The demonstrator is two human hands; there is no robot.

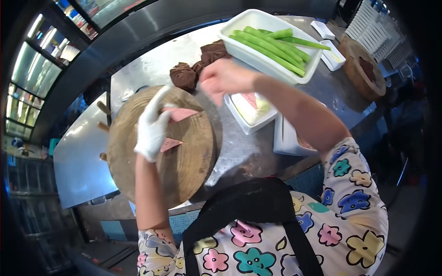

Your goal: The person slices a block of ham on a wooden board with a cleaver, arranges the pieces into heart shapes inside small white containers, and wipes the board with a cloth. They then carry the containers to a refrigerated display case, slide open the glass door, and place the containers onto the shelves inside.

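My left hand (153,126), in a white glove, is over the left part of a round wooden chopping block (189,161). Its index finger is stretched out and apart from the thumb. By the thumb is a pink triangular slice (183,114); whether they touch is hard to make out. A smaller pink triangle with dark specks (171,145) lies on the block beside the palm. My bare right hand (228,79) is raised between the block and a small white container (252,126), its fingers smeared by motion. Inside that container are a pink piece and something pale.
A large white tub (301,79) of green stalks (271,46) stands at the back. Crumpled brown cloth (184,77) lies behind the block. Another white container (286,138) sits under my right forearm. A second wooden block (361,69) and small white dishes (322,30) are far right.
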